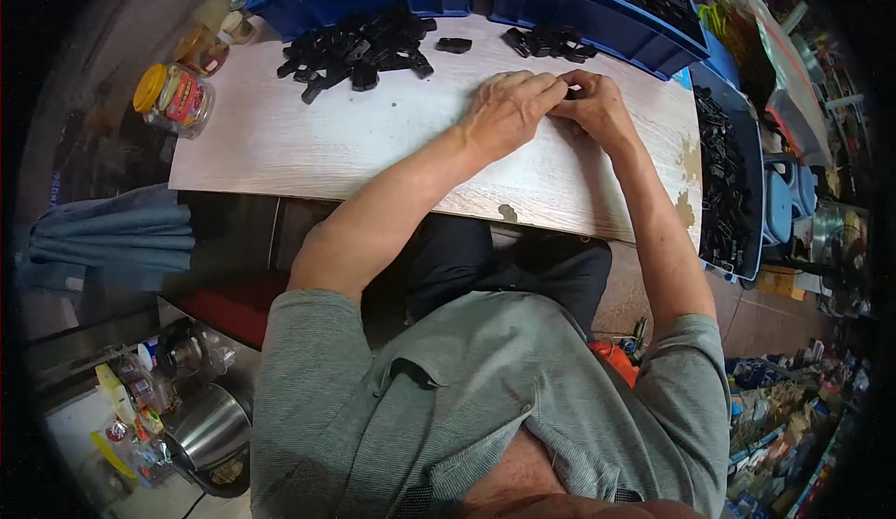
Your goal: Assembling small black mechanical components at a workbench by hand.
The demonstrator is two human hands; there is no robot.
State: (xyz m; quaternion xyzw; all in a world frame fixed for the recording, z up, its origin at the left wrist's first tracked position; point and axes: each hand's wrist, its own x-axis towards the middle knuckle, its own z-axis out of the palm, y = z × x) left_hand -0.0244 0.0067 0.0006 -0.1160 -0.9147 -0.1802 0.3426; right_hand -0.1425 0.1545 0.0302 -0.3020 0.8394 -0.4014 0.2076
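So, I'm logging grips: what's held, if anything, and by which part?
Right hand seemingly pinches a small black piece, its held part hidden; left hand unclear.

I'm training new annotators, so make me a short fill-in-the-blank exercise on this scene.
The nearest jar has a ____ lid.
Both bins at the far edge of the table are ____.
The larger pile of black parts lies to the ____ of both hands.

Missing words: yellow; blue; left.

The hands (511,105) are partly hiding a dark piece (572,93); the view's upper edge is cutting off two blue bins (579,17).
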